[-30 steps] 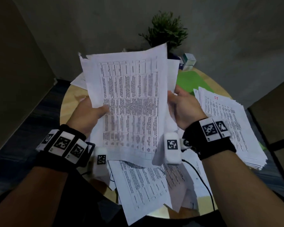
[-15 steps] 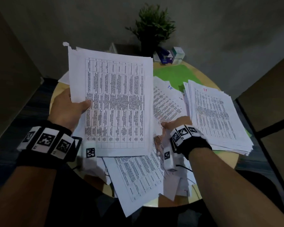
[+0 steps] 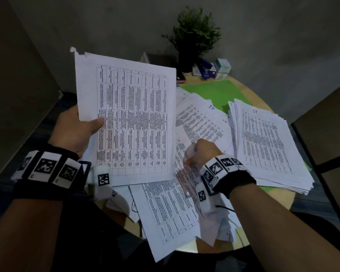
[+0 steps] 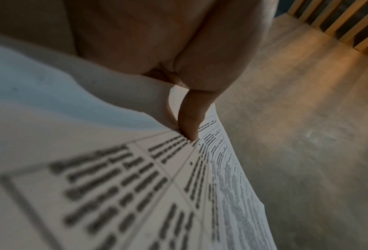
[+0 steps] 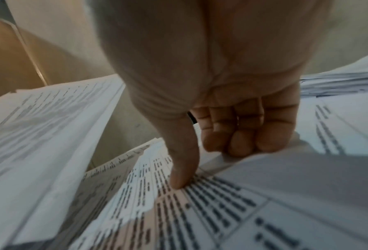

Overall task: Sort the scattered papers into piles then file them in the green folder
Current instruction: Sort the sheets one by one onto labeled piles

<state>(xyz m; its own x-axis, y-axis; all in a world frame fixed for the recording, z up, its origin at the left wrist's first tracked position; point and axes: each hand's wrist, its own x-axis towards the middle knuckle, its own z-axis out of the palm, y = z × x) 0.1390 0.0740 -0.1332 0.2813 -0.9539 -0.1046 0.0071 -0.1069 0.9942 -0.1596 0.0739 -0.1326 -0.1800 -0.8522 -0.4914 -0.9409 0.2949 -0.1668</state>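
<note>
My left hand (image 3: 81,130) holds a sheaf of printed table sheets (image 3: 130,118) up above the table, thumb (image 4: 189,121) pressed on the top page (image 4: 135,186). My right hand (image 3: 200,152) is down on the loose papers (image 3: 196,122) in the middle of the table; its thumb (image 5: 183,169) lies on a printed sheet (image 5: 200,211) and its fingers (image 5: 238,135) curl over a sheet's edge. A tall sorted pile (image 3: 267,146) lies at the right. The green folder (image 3: 218,93) lies flat behind the papers, partly covered.
More sheets (image 3: 169,216) hang over the round wooden table's near edge (image 3: 186,248). A potted plant (image 3: 194,36), small boxes (image 3: 220,69) and a dark notebook (image 3: 180,77) stand at the back. A brown panel (image 3: 326,134) is at the right.
My right hand let go of the raised sheaf and dropped to the loose papers on the table. The left hand keeps the sheaf up alone, shifted a little to the left.
</note>
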